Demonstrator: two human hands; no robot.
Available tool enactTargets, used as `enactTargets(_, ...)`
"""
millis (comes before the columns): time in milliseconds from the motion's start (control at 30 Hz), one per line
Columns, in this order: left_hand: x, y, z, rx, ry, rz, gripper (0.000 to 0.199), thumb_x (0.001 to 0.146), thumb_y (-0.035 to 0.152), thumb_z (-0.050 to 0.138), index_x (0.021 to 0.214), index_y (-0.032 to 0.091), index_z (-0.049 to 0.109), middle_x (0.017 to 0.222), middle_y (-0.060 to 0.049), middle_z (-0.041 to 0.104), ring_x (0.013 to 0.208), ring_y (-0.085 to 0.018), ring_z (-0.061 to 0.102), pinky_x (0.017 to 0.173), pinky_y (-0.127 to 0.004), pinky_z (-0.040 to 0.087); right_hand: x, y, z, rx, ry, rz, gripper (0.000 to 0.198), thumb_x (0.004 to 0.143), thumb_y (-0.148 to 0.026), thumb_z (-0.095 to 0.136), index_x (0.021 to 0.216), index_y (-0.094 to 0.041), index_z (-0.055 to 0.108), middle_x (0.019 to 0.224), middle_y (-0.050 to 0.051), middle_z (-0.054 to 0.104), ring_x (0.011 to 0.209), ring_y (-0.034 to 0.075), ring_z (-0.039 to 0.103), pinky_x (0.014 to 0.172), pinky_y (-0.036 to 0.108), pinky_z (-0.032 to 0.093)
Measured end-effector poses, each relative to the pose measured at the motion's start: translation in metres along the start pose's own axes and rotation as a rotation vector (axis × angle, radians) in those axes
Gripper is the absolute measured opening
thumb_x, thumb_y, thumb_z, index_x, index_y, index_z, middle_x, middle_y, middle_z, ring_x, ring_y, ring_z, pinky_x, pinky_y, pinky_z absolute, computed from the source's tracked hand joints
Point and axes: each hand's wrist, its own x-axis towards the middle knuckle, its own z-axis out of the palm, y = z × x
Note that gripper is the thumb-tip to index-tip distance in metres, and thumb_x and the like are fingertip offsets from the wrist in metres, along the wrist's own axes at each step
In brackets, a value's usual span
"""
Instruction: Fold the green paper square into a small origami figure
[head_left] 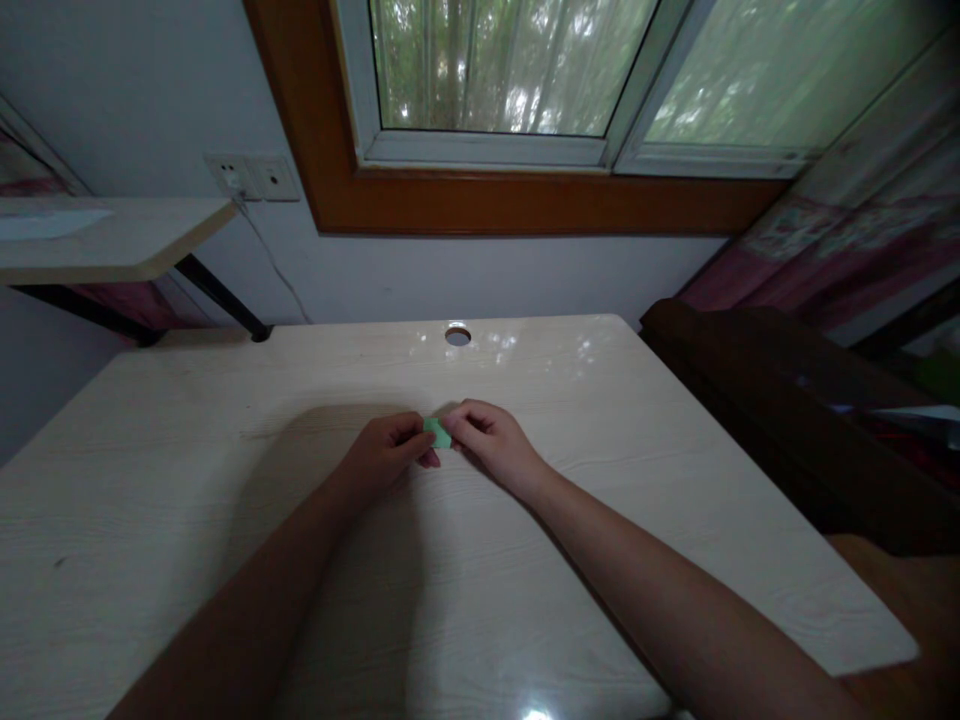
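A small piece of green paper (440, 434) is held between my two hands, just over the middle of the pale wood-grain desk (480, 560). My left hand (390, 446) pinches its left edge with thumb and fingers closed. On the other side, my right hand (491, 438) grips the right edge, fingers curled and thumb pressed on it. The fingertips cover part of the paper, so whether it is folded I cannot tell for sure.
A round cable hole (457, 336) lies near the desk's back edge. At the left stands a raised shelf (120, 245) on black legs (225, 295). A cable runs down from a wall socket (251, 178). Dark brown furniture (757, 400) borders the right side.
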Motion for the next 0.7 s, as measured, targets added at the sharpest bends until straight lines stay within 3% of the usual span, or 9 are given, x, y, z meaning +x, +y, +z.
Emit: enactTargets(700,0.0006,-0.0095,0.0009,-0.169,0.046,0.0,0.024,0.088,0.035,0.056,0.079,0.015,0.065,0.069,-0.002,0.067,0.066,-0.015,0.061,0.068,-0.026,0.046,-0.0008,0.0036,-0.001,0.02,-0.087,-0.004,0.027,0.087,-0.04,0.06,0.072,-0.017,0.06,0.065,-0.001,0.056,0.057,0.011,0.045,0.056,0.024,0.035)
